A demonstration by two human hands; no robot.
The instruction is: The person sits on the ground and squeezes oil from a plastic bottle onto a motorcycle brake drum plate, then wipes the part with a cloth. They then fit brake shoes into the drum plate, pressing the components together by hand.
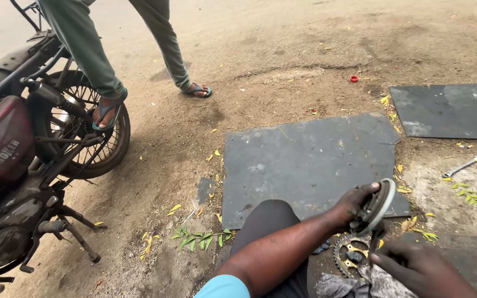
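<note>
The left hand (354, 205) has its fingers wrapped shut around the rim of a round, dark metal hub disc with a pale edge (375, 208), held on edge above the dirt ground (282, 60). The right hand (415, 265), fingers loosely curled, pinches a thin tool just under it, over a toothed gold-and-grey sprocket (349, 255) and a grey rag (360, 281). The disc looks heavy, rigid and greasy; the rim seems the safest hold.

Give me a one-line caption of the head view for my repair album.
Left hand holds a round metal part over a sprocket; right hand beside it; motorcycle nearby.
</note>
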